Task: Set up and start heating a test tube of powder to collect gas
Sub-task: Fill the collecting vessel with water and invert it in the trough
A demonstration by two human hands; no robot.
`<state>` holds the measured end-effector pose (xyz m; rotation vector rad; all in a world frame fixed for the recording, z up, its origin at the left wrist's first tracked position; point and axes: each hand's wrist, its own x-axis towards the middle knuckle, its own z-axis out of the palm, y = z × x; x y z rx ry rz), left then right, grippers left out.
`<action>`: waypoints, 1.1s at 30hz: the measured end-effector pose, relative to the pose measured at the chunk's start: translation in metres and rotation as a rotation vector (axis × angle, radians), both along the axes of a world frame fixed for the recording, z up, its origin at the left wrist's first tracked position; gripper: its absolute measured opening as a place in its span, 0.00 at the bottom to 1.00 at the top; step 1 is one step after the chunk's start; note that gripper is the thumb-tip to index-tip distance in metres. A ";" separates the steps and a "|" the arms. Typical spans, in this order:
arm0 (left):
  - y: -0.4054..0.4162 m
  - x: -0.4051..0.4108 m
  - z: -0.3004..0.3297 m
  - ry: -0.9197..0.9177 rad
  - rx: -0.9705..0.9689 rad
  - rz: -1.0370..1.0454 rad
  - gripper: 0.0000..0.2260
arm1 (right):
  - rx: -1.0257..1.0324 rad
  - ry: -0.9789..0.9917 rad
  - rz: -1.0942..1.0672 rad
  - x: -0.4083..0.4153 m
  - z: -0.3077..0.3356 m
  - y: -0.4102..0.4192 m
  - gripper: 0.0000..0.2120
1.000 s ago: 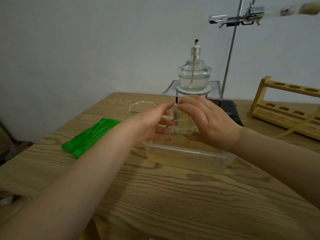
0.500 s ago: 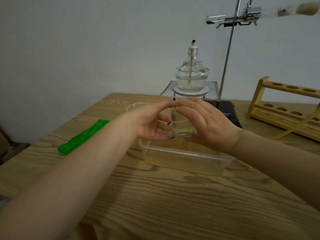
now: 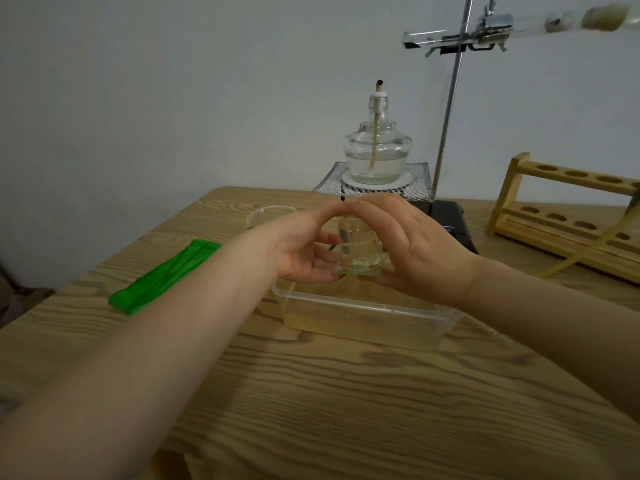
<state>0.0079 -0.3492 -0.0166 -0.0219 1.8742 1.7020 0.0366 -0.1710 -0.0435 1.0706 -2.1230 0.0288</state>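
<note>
Both hands hold a small glass jar (image 3: 356, 244) w/ a square glass plate (image 3: 360, 270) under it, just above the clear plastic tub (image 3: 363, 318) of yellowish water. Left hand (image 3: 304, 247) is cupped: thumb on top of the jar, fingers below the plate. Right hand (image 3: 412, 244) curls round the jar's other side; its fingertips are hidden behind the glass. The test tube (image 3: 519, 22) sits clamped on the stand (image 3: 450, 109) top right, its end cut off by the frame edge; powder inside is blurry. Spirit lamp (image 3: 377, 147) stands on wire mesh (image 3: 419, 178) behind the hands. Rubber hose (image 3: 588, 251) crosses the wooden rack (image 3: 568, 216), partly out of view. Green thing (image 3: 162, 271) at left, can't tell what it is. No readable writing anywhere.
</note>
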 end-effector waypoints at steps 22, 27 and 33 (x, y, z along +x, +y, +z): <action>0.002 -0.004 -0.011 0.059 -0.142 0.039 0.17 | -0.494 -1.124 -0.294 0.011 0.020 -0.001 0.21; 0.004 -0.002 -0.014 0.064 -0.171 0.018 0.19 | -0.439 -1.237 -0.288 0.010 0.024 -0.006 0.37; 0.011 0.003 -0.016 0.115 -0.219 0.010 0.14 | -0.429 -1.343 -0.295 0.003 0.026 -0.011 0.29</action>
